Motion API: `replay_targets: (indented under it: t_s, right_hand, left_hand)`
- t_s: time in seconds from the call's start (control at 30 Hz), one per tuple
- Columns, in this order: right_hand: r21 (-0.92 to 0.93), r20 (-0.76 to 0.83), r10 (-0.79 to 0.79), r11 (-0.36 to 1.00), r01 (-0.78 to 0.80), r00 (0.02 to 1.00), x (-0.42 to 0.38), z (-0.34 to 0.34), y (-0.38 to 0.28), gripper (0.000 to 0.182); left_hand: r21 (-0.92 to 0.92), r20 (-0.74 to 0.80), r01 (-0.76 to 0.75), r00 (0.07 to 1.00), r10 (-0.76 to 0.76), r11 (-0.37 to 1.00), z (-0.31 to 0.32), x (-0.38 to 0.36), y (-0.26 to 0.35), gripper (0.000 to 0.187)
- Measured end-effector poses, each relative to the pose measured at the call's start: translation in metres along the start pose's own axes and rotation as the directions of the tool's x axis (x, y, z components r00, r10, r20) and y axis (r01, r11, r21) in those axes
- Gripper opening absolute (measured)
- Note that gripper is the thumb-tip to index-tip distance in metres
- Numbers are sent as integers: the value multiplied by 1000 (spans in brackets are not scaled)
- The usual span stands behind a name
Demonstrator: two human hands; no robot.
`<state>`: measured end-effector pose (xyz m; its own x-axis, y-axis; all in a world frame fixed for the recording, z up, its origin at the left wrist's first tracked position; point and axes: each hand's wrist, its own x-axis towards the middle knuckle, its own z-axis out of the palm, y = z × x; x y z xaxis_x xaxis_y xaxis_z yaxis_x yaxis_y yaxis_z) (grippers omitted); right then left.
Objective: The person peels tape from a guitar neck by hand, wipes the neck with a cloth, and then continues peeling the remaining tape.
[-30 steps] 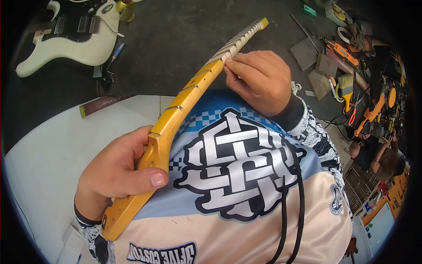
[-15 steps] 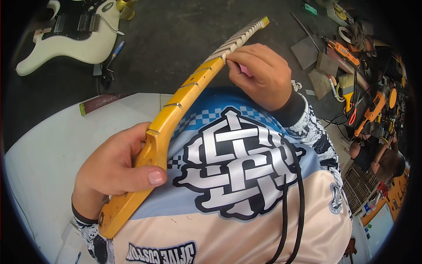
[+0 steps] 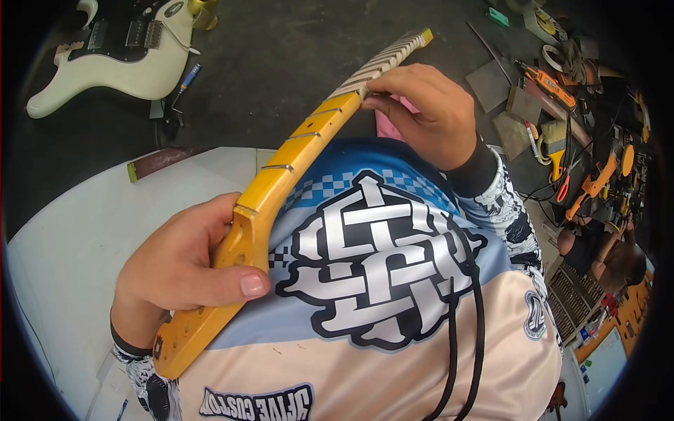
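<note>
A yellow-amber guitar neck [image 3: 288, 156] lies diagonally in front of my body, its headstock [image 3: 189, 344] toward the lower left. My left hand [image 3: 186, 263] wraps around it where the headstock begins, thumb across the top. Pale masking tape strips [image 3: 382, 62] cover the fingerboard between the frets on the far part; bare amber wood and metal frets show on the near part. At the edge of the taped part, my right hand [image 3: 428, 112] pinches the end of a tape strip against the neck's side. Pink material [image 3: 388, 128] shows beneath that hand.
A white electric guitar body [image 3: 112, 74] lies on the dark bench at upper left, beside a blue-handled tool [image 3: 188, 77]. Flat plates, a brush [image 3: 554, 144], red scissors [image 3: 563, 188] and an orange rotary tool [image 3: 547, 83] crowd the right. Another person [image 3: 607, 256] is at far right.
My right hand has shifted slightly right and up, its wrist farther from my body, and more of the pink material shows. My left hand and the neck have barely moved.
</note>
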<state>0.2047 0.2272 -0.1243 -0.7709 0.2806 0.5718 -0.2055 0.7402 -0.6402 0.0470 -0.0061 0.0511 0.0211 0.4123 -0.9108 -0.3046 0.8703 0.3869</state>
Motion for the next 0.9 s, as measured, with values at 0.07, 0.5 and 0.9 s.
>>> replay_targets:
  t_s: [0.07,0.5,0.9]
  right_hand:
    - [9,-24,31,999,-31,999,-4,2,0,19]
    - [-179,-54,-203,965,191,978,-14,6,0,26]
    - [-226,70,-190,953,202,979,-2,-2,-3,24]
  left_hand:
    - [-26,-7,-13,1000,13,1000,3,0,0,97]
    - [-72,82,-87,992,92,994,-2,-1,2,70]
    - [287,10,-179,983,184,941,-6,0,-1,68]
